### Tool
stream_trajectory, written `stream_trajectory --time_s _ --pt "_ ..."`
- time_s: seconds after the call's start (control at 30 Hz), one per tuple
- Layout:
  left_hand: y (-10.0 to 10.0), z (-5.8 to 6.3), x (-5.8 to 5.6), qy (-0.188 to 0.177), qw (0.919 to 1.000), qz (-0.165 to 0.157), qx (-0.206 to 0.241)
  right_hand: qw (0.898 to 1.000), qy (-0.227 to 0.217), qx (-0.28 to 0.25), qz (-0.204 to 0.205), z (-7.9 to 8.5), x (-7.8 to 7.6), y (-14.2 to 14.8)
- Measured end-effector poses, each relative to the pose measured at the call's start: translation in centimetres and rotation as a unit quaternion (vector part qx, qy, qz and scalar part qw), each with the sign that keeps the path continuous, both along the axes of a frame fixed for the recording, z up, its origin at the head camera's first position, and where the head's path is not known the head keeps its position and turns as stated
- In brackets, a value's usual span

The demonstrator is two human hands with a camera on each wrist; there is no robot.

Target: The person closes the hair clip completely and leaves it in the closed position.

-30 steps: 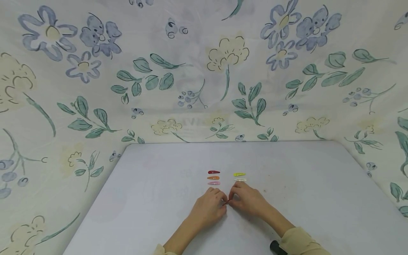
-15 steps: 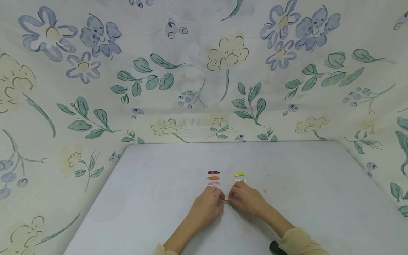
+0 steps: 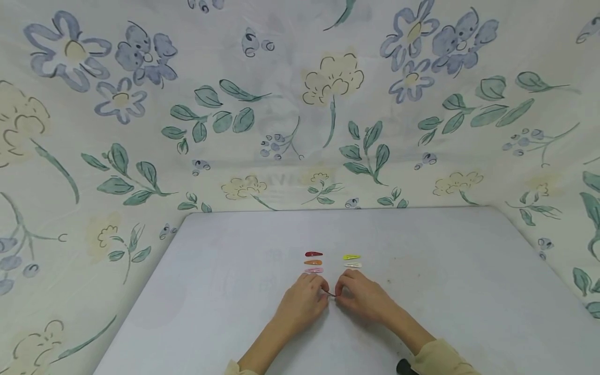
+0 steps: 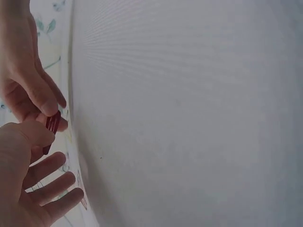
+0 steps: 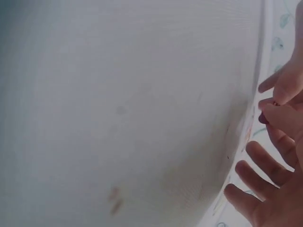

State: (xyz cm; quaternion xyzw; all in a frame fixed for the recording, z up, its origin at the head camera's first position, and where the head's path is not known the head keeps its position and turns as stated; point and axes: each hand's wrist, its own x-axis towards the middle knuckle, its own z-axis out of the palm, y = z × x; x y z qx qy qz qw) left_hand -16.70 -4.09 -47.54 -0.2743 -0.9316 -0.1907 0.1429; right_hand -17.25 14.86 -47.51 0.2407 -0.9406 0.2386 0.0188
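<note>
A dark red snap hair clip [image 4: 52,124] is held between both hands, just above the white table. My left hand [image 3: 301,303] pinches one end with thumb and forefinger, its other fingers spread in the left wrist view. From the other side my right hand [image 3: 364,295] pinches the opposite end. In the head view only a thin dark edge of this clip shows between the fingertips. Beyond the left hand lie a red clip [image 3: 313,254], an orange clip [image 3: 313,262] and a pink clip [image 3: 313,270]. Beyond the right are a yellow clip [image 3: 351,257] and a white clip [image 3: 353,265].
The white table [image 3: 225,271] spreads around the hands. A floral cloth [image 3: 281,104] hangs behind and at both sides. Near the right sleeve [image 3: 442,358], a black object [image 3: 405,366] is partly cut off at the bottom edge.
My left hand has shifted slightly left and away from the body, and the held clip's tilt has changed between the fingertips. The right hand has hardly moved. The clips on the table stay put.
</note>
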Motion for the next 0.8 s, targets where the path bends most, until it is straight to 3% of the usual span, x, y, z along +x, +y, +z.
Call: stream_trajectory --time_s 0.4,0.57,0.8 --pt "-0.1 0.3 -0.1 0.043 0.9985 -0.022 0.028 0.999 0.023 -0.029 -0.031 1.0 0.7 0.3" --pt "-0.2 0.4 -0.1 0.043 0.9983 -0.029 0.025 0.998 0.038 -0.033 -0.033 1.0 0.9 0.6" --pt "-0.1 0.6 0.1 0.044 0.9978 -0.038 0.031 0.996 0.025 -0.054 -0.062 1.2 1.4 1.0"
